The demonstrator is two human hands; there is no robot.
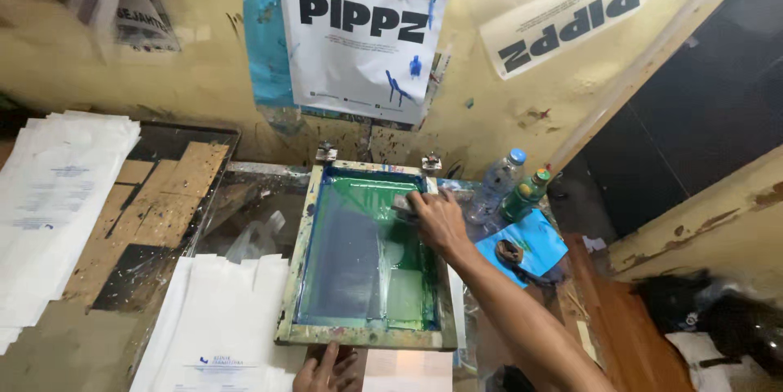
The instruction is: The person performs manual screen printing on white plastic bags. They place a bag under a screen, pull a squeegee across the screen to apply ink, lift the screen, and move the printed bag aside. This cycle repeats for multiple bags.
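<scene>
Squeegee [405,206] lies at the far right of the green-inked screen frame [298,278] on the bench [106,261]; our right hand [436,219] has its grip closed around it. Our left hand [326,369] touches the frame's near edge, fingers loosely spread, holding nothing.

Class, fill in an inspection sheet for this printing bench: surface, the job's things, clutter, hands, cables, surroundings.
Surface: glass-topped bench, paint-spattered.
Job's things: wooden screen frame with green-blue ink lies flat; squeegee rests on its upper right mesh.
Clutter: stacks of white printed bags, two plastic bottles, blue sheet.
Hands: right hand grips the squeegee; left hand touches the frame's near edge.
Cables: nothing seen.
Surroundings: stained yellow wall hung with printed white bags; dark doorway on the right.
</scene>
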